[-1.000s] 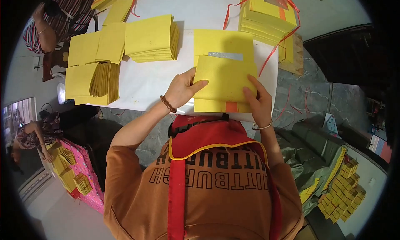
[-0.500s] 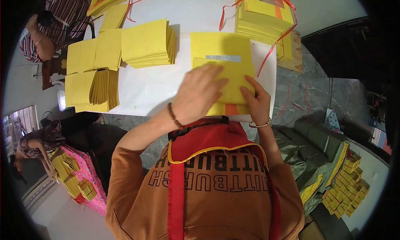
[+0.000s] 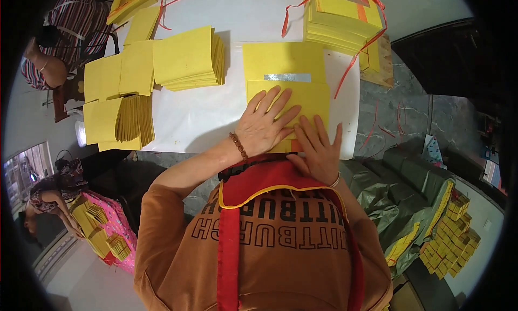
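Yellow paper sheets [image 3: 305, 98] lie at the front of the white table, right before me. On their upper part a silver strip [image 3: 287, 77] shows, and a bit of orange shows at the near edge, partly under my hands. My left hand [image 3: 264, 122] rests flat on the paper with its fingers spread. My right hand [image 3: 319, 149] lies lower and to the right, its fingers stretched over the near right part of the sheets. Neither hand grips anything.
Folded yellow paper stacks [image 3: 186, 60] stand left on the white table [image 3: 189, 119]. A tall yellow stack [image 3: 342, 22] with red ribbon [image 3: 353, 57] is at the back right. A person in stripes [image 3: 81, 25] sits far left; another bends over a pink-covered table [image 3: 116, 216].
My right hand has let go of the paper's right edge and moved down, flattening out. My left hand has settled with its fingers spread. The upper sheet sits slightly lower.
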`<state>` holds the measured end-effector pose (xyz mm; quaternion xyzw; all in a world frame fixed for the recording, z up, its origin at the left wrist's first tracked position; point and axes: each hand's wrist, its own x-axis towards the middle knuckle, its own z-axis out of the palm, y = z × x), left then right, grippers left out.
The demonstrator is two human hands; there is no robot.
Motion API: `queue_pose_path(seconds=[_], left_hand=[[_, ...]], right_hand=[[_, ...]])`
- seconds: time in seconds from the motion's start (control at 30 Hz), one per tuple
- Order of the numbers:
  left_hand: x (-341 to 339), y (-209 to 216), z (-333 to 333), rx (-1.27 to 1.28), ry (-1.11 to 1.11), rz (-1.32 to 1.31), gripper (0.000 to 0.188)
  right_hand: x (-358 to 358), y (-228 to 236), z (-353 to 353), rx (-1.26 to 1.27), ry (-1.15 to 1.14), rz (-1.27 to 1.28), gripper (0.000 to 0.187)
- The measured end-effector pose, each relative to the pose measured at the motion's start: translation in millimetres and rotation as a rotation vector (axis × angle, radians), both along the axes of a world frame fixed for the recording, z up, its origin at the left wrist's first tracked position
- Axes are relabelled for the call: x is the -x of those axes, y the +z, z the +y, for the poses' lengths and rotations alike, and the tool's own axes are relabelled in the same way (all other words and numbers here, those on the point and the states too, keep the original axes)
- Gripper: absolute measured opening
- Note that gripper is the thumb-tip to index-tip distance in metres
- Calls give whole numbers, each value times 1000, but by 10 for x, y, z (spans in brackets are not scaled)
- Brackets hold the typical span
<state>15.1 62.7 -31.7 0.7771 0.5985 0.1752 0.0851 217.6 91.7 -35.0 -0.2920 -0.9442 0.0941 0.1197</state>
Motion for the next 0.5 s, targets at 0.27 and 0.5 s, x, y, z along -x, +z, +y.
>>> queue_pose_path(seconds=[0.27,0.5], left_hand=[[111,85,-25,-53,-121,25,58],[-226,35,13,-211,-29,459,52]], right_hand=[[-80,27,117,487,-56,199,56],[-96,171,537,1257,-412,805,36]])
